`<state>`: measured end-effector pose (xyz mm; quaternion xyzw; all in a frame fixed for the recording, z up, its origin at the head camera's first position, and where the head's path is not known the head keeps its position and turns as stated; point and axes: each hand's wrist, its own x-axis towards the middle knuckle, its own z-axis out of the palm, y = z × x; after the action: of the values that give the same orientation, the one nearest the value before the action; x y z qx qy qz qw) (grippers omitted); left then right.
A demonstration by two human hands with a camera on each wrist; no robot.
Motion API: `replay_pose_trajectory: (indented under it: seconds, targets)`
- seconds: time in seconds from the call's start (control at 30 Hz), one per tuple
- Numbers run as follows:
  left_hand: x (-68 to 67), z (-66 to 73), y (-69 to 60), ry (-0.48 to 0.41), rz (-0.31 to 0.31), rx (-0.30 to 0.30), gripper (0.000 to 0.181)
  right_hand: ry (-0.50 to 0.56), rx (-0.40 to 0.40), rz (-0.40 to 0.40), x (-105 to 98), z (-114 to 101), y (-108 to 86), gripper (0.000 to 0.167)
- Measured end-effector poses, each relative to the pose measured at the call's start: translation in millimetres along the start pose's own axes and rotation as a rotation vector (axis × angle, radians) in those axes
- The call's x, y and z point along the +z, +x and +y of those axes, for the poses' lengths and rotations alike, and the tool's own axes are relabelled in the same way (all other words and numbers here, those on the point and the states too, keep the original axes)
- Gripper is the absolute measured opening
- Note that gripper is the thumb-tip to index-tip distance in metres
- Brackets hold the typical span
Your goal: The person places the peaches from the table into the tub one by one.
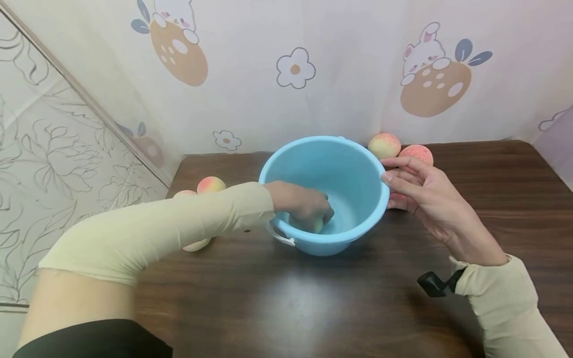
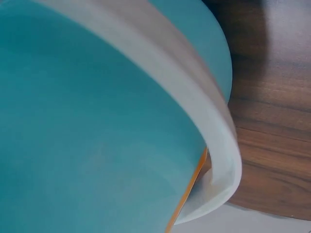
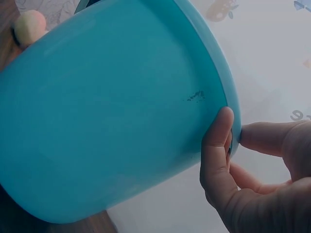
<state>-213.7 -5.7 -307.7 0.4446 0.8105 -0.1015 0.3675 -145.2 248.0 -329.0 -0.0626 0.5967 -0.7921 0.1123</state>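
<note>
Head view has a light-blue bucket point(image 1: 344, 166) standing on the dark wooden table point(image 1: 295, 308), near the edge by a pale backdrop point(image 1: 349, 89) printed with rabbits and flowers. The left hand point(image 1: 305, 205) reaches over the rim and down inside, its fingers curled around a pale green object point(image 1: 318, 225), mostly hidden beneath them. The right hand point(image 1: 430, 198) pinches the bucket's rim on the opposite side; the right wrist view shows the thumb and fingers clamped on either side of that rim, with a small dark smudge point(image 3: 196, 96) on the bucket's side. Just beyond the right hand lie a yellowish peach point(image 1: 384, 145) and a redder peach point(image 1: 417, 153), near the bucket. On the other side, more peaches point(image 1: 211, 184) are partly covered by the cream left sleeve point(image 1: 201, 216). A white handle point(image 1: 282, 238) hangs at the bucket's near left. Blue plastic and a pale curved band fill much of the left wrist view.
</note>
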Motion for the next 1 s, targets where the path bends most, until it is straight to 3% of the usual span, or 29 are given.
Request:
replay_pose_trajectory:
  seconds: [0.13, 0.63, 0.8, 1.0]
  targets:
    - [0.5, -0.1, -2.3, -0.013, -0.039, -0.020, 0.040, 0.000, 0.003, 0.002, -0.3, -0.3, 0.2, 0.035]
    - [-2.4, -0.5, -1.7, -0.027, -0.062, -0.023, 0.049, -0.016, 0.017, 0.013, 0.7, -3.0, -0.9, 0.036]
    - [-3.5, -1.3, -3.4, -0.020, -0.043, -0.025, 0.052, 0.003, 0.011, 0.002, -0.3, -2.1, -0.4, 0.035]
    - [-3.4, -3.8, -6.8, -0.050, 0.022, 0.001, 0.057, 0.019, 0.006, -0.007, -0.9, -0.7, 0.3, 0.035]
